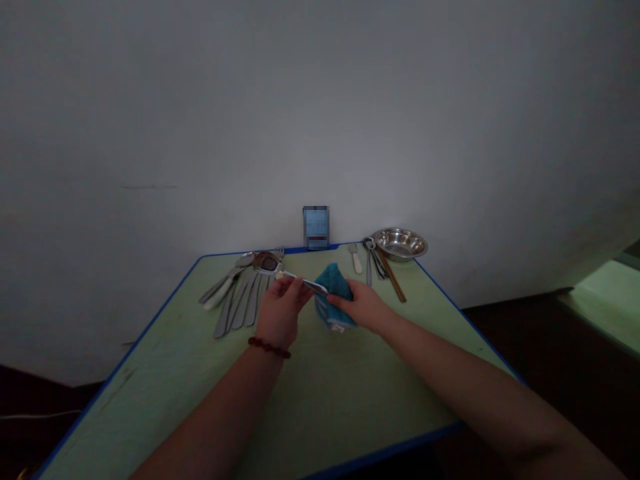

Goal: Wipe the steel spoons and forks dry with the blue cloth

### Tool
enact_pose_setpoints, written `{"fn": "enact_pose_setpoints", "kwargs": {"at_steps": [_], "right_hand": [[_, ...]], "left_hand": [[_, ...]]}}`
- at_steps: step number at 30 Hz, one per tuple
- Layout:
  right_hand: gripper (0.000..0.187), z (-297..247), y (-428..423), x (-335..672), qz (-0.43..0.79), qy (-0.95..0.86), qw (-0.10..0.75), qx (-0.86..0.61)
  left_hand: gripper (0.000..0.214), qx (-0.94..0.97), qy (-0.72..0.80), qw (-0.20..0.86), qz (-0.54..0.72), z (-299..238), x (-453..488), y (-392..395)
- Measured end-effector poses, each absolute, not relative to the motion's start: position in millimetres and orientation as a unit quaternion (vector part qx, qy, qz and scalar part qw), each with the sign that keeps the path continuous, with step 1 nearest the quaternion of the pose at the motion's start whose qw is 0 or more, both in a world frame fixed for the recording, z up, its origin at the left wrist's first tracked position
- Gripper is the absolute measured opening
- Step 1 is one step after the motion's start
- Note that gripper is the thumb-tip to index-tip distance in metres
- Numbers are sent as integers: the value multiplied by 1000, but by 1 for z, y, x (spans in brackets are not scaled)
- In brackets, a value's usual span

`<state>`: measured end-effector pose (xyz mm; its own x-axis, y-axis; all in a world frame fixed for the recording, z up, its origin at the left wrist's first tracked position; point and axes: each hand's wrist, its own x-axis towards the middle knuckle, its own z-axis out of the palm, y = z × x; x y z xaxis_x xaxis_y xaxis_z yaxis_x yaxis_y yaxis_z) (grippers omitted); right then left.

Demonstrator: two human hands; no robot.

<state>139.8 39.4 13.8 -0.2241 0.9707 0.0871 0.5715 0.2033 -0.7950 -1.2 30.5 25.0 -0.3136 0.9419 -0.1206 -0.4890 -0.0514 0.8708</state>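
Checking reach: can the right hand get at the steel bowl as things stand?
Probably yes: the right hand holds the blue cloth, but only flat-lying wooden chopsticks sit before the steel bowl.

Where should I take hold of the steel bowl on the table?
Pinch the rim of the stainless steel bowl from above, on its near right side: it sits upright and shallow, and the long wooden utensil lies at its near left.

Indoors, white wall (320,120), green table (150,393), steel cutlery (240,303)
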Motion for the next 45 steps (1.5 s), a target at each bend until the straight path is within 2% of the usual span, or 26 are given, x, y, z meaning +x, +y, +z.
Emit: {"fn": "enact_pose_setpoints", "kwargs": {"at_steps": [8,15,26,33,38,45], "right_hand": [[31,8,41,159,370,-705,283,-534],[28,5,36,166,381,-694,304,-530],[30,-5,37,181,330,-696,319,-552],[21,10,31,195,211,-768,238,-556],[20,15,27,200,175,-806,185,-534],[21,15,26,205,157,-911,120,-362]], "left_hand": [[8,290,444,543,651,24,3,37],[7,311,460,571,605,27,10,47],[8,345,467,615,534,26,31,70],[9,366,437,663,485,28,40,95],[13,377,427,686,452,21,45,124],[13,374,462,678,433,19,64,150]]}}
